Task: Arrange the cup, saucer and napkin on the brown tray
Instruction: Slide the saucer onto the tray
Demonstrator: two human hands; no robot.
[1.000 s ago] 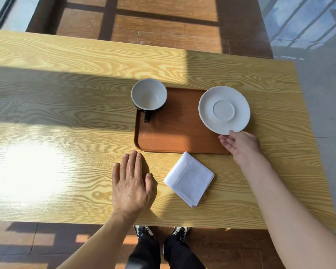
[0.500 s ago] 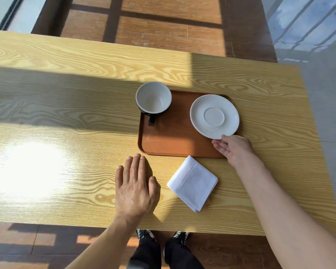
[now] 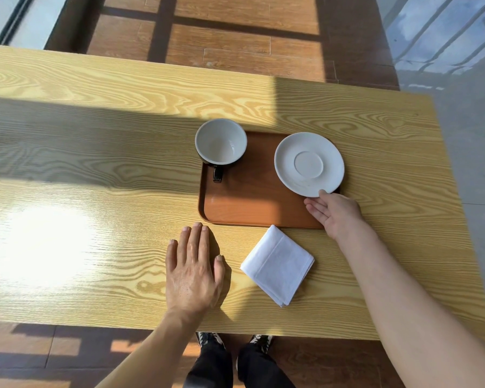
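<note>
The brown tray (image 3: 252,203) lies on the wooden table. A cup (image 3: 221,142), white inside and dark outside, stands on the tray's far left corner with its handle pointing toward me. The white saucer (image 3: 308,163) rests on the tray's right part. My right hand (image 3: 335,212) is just below the saucer, fingers stretched out and apart; only the thumb tip touches the saucer's near rim. A folded white napkin (image 3: 277,264) lies on the table in front of the tray. My left hand (image 3: 192,273) lies flat on the table, left of the napkin, holding nothing.
The wooden table (image 3: 95,163) stretches far to the left, with a bright sun patch on its near left. Its near edge runs just above my shoes (image 3: 233,338). Wooden floor lies beyond the far edge and grey floor to the right.
My right hand carried the saucer leftward from beyond the tray's right edge onto the tray, and its fingers have now come out from under the rim. The left hand stayed put.
</note>
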